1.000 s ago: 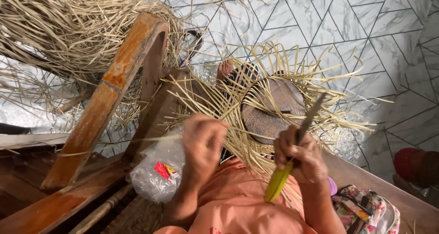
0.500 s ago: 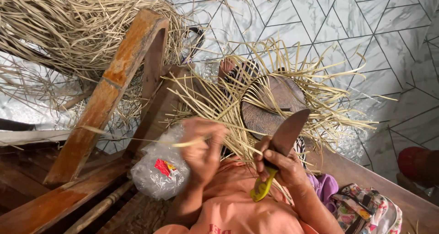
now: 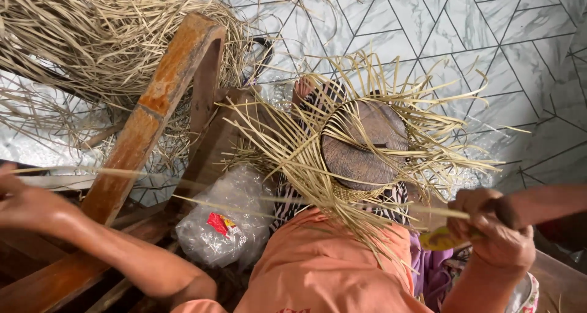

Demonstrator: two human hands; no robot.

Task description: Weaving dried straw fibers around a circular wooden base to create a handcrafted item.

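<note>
Head view, looking straight down. Our left hand [image 3: 27,203] sits far out at 9 o'clock, partly cut by the frame edge, pinching one end of a long thin straw strip [image 3: 257,197]; fingers look closed on it, but motion blur hides the exact contact. The strip runs nearly flat across the frame from 9 to 3 o'clock, passing over the clear plastic bag [image 3: 226,224] and under the woven piece.

Our right hand [image 3: 495,230] is at 4 o'clock, fist clamped on a yellow-green knife handle [image 3: 443,239]. The blade is not readable in this frame. The strip's other end meets this hand, just above the handle.

The half-woven straw piece [image 3: 318,160] sits over a round wooden form [image 3: 364,148] at centre, loose strands fanning out all round. It rests on our lap, above the orange shirt [image 3: 330,267] at 6 o'clock.

A wooden frame [image 3: 153,114] slants from 11 down to 8 o'clock. A pile of loose straw [image 3: 92,37] fills 10 to 12 o'clock, touching the frame's top. A tiled floor [image 3: 489,50] with a triangle pattern covers 1 to 3 o'clock.
</note>
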